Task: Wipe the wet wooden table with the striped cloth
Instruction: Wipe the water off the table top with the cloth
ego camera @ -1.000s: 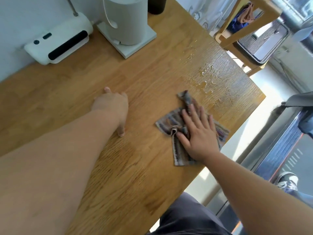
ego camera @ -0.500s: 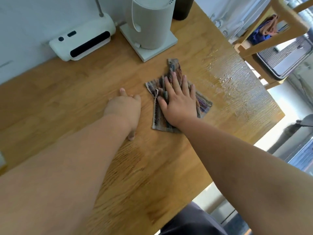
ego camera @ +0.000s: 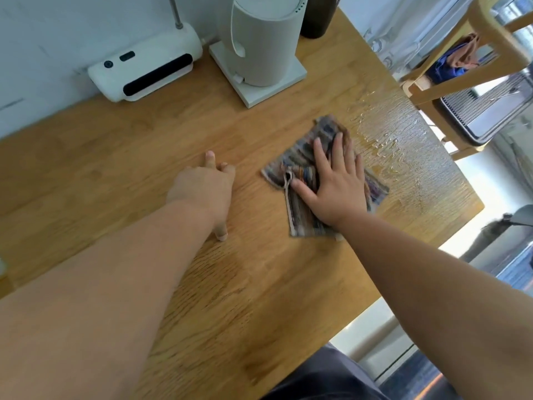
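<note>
Striped cloth (ego camera: 300, 166) shifted right, under fingers (ego camera: 320, 153)

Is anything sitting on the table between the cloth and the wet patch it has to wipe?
Nothing visible. The right hand presses flat on the striped cloth, whose far edge borders the wet patch. The grey appliance stands off to the side.

place: home dining corner | cues: wooden table (ego camera: 259, 284), kettle (ego camera: 261, 39), wooden chair (ego camera: 476, 79), curtain (ego camera: 403, 27)
</note>
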